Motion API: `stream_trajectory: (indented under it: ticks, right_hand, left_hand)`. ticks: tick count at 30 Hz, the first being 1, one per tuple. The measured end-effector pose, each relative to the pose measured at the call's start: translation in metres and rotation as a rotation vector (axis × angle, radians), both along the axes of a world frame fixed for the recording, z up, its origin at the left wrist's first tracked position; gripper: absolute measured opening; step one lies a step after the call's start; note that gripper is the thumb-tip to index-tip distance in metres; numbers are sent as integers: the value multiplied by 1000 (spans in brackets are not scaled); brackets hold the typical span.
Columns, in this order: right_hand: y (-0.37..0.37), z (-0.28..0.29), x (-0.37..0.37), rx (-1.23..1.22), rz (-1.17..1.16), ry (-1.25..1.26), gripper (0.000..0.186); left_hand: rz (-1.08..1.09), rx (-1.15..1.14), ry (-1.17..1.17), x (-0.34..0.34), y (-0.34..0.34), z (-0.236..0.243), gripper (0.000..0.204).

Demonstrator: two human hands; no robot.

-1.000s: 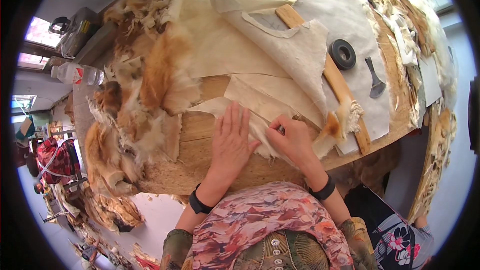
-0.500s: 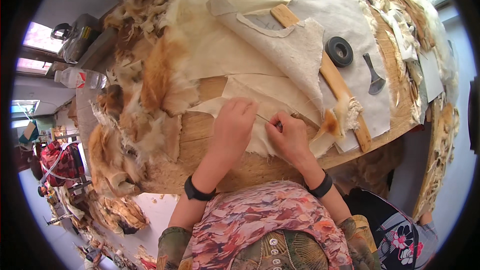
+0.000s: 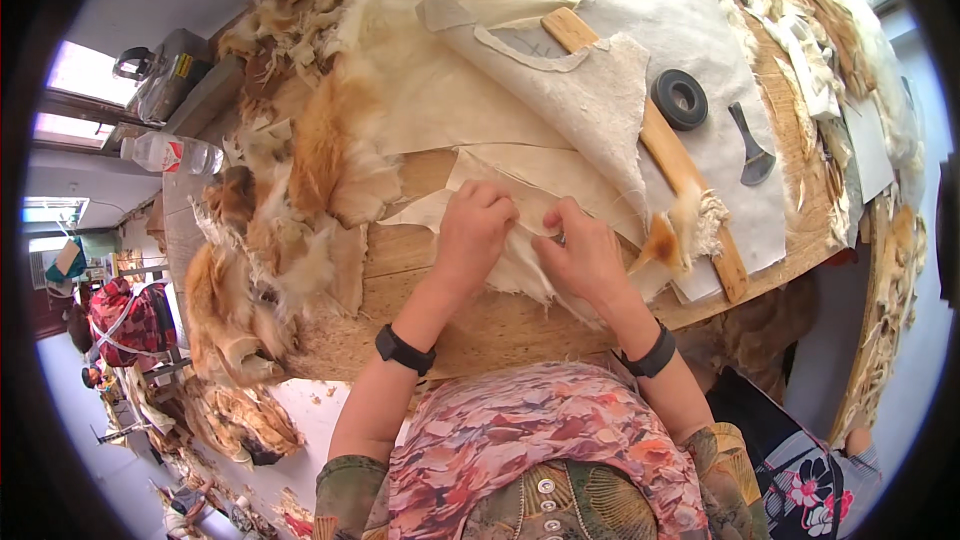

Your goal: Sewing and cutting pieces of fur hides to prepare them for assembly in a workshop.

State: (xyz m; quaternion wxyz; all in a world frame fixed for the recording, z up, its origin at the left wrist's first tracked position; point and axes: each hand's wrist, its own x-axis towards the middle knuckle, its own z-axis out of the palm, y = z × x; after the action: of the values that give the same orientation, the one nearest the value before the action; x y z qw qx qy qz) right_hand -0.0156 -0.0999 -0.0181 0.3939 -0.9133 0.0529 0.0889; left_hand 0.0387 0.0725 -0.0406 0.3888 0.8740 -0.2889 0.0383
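A pale piece of hide [image 3: 535, 175] lies on the wooden table in front of me, with a ragged lower edge. My left hand [image 3: 474, 235] is closed with its fingertips pinched on the upper part of this piece. Just to its right, my right hand [image 3: 584, 252] is closed too, thumb against forefinger, around something small that is mostly hidden. A small gap separates the two hands. Beyond them a larger whitish hide [image 3: 570, 110] has its corner folded over a long wooden stick [image 3: 680, 160].
On the white sheet at right are a black tape roll [image 3: 680, 100] and a dark fan-shaped blade [image 3: 753, 155]. Orange-brown fur pieces [image 3: 325, 155] heap at left, beside a clear bottle [image 3: 170, 153]. Hide scraps [image 3: 830, 40] line the right edge of the table [image 3: 400, 335].
Both hands have risen slightly up the hide piece, and the right fingers have loosened and tilted. The thin line seen between the hands before no longer shows clearly. The view has shifted a little.
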Motion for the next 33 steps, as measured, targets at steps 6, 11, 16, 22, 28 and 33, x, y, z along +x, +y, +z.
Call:
stream_trajectory:
  ticks: [6, 11, 16, 22, 28, 33]
  right_hand:
    - [0, 6, -1, -30, 22, 3, 24]
    - [-13, 24, 18, 239, -27, -14, 12]
    - [-12, 6, 32, -100, 325, -243, 10]
    - [-8, -3, 36, -20, 214, -140, 13]
    - [-9, -2, 40, -16, 191, -82, 13]
    - [-9, -4, 44, -87, 262, -102, 17]
  left_hand:
    - [11, -6, -32, 1, -1, -4, 15]
    - [19, -78, -22, 3, 2, -10, 15]
    - [-1, -142, 57, 5, 5, -13, 14]
    - [-21, -168, 68, 7, 7, -14, 13]
    - [-16, -160, 66, 8, 6, -14, 13]
    - [-24, -162, 69, 7, 6, -12, 15]
